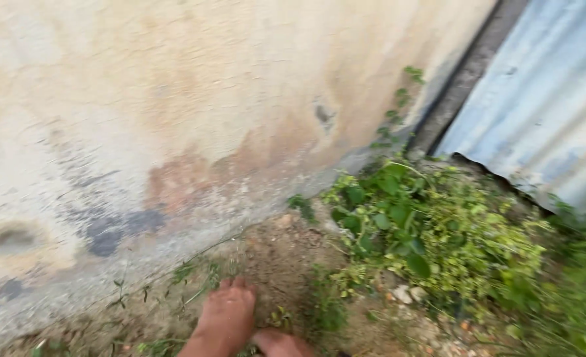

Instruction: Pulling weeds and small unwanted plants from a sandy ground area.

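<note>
Hands (227, 317) low on bare soil (286, 258).

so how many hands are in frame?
2. One hand is pressed on the bare soil at the bottom edge, near the wall. The other hand is just beside it, mostly cut off by the frame. Which is left or right isn't clear.

I count two of my hands low in view: my left hand (225, 318) flat on the dirt, and my right hand (281, 344) beside it, only partly showing. One plastered wall (174, 112) rises ahead, and one corrugated metal sheet (544, 99) leans at its end. One thick clump of weeds (432, 231) grows below, with two pale stones (408, 293) near it.
</note>
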